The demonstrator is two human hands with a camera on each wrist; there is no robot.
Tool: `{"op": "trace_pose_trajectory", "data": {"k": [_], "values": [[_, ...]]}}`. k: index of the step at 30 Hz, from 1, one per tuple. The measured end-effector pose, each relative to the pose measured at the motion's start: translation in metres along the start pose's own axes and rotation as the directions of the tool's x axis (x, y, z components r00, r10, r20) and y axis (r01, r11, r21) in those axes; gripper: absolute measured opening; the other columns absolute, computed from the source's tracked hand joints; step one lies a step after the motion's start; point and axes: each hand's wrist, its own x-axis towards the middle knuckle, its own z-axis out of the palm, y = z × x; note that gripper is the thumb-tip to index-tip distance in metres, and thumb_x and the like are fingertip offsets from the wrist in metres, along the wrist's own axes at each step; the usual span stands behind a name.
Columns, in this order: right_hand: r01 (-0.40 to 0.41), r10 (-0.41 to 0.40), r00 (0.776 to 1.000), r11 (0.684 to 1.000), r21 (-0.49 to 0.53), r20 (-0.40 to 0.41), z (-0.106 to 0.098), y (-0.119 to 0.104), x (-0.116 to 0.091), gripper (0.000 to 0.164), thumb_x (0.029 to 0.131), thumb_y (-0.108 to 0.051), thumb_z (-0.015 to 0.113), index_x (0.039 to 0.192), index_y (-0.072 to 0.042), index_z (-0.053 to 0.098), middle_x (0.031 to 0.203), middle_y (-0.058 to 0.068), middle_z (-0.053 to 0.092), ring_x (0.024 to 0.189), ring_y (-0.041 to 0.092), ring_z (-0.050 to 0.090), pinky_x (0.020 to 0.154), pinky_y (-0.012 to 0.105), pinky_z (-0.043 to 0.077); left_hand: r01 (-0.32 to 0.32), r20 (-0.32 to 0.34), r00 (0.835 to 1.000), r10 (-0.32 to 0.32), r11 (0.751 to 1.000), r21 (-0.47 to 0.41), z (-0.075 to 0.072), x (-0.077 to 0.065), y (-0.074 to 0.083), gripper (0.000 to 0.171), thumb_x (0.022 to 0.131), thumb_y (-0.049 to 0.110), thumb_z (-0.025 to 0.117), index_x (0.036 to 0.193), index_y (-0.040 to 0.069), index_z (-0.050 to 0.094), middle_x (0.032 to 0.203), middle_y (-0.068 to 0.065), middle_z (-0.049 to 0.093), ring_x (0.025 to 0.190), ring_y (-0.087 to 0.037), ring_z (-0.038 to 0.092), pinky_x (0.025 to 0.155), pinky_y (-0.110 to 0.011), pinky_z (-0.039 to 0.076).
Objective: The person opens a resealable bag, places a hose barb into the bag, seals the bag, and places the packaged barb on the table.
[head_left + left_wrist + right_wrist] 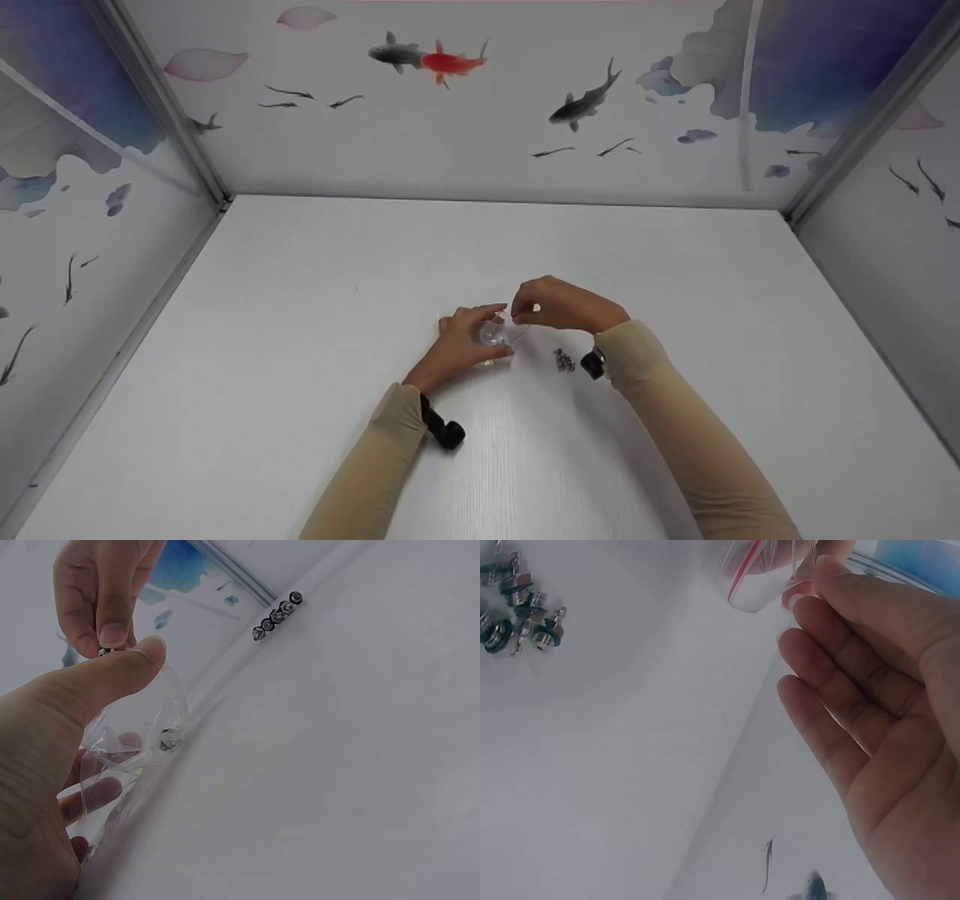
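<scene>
My left hand [459,342] holds a clear zip bag [493,331] near the middle of the table, its thumb on one side and its fingers on the other. A red seal line shows on the bag [751,574] in the right wrist view. Inside it, a small metal fitting [171,738] lies near the bottom. At the bag's mouth my right hand [566,304] pinches another small metal fitting [105,652] between thumb and index finger, mostly hidden by the fingertips. Several like fittings, with dark rings and nuts, lie in a pile [564,361] below the right hand.
A white table [300,300] spreads around both hands. Printed panels with painted fish close off the back [480,150] and both sides, joined by grey metal posts [169,97]. Black wrist cameras [448,435] sit on both sleeves.
</scene>
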Motion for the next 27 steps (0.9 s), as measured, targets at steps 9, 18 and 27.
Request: {"op": "trace_pose_trajectory", "data": {"k": [9,18,27], "values": [[0.001,-0.001,1.0,1.0,0.012,0.0,0.003,0.001,0.001,0.021,0.089,-0.007,0.067,0.108,0.0,0.071,0.105,0.012,0.07,0.093,0.021,0.065,0.085,0.037,0.053,0.0,0.004,1.0,0.0,1.0,-0.018,0.0,-0.001,-0.001,0.069,0.079,0.038,0.078,0.14,0.027,0.05,0.121,0.002,0.064,0.113,-0.016,0.048,0.098,-0.042,0.018],[0.014,-0.014,1.0,1.0,0.009,-0.004,0.001,0.007,-0.004,0.021,0.089,-0.008,0.067,0.108,0.0,0.071,0.104,0.012,0.071,0.092,0.021,0.066,0.083,0.036,0.053,-0.001,0.006,1.0,0.001,1.0,-0.022,0.0,0.0,-0.001,0.07,0.078,0.04,0.079,0.14,0.021,0.05,0.121,0.002,0.065,0.113,-0.018,0.048,0.1,-0.044,0.017],[-0.044,0.044,0.999,0.999,0.003,0.002,0.001,0.017,-0.015,0.019,0.088,-0.008,0.068,0.106,-0.002,0.072,0.102,0.009,0.071,0.092,0.02,0.065,0.083,0.035,0.053,0.013,0.004,1.0,-0.013,1.0,-0.022,0.001,0.0,-0.001,0.07,0.078,0.039,0.079,0.14,0.021,0.051,0.122,0.001,0.066,0.115,-0.019,0.048,0.099,-0.044,0.018]]}}
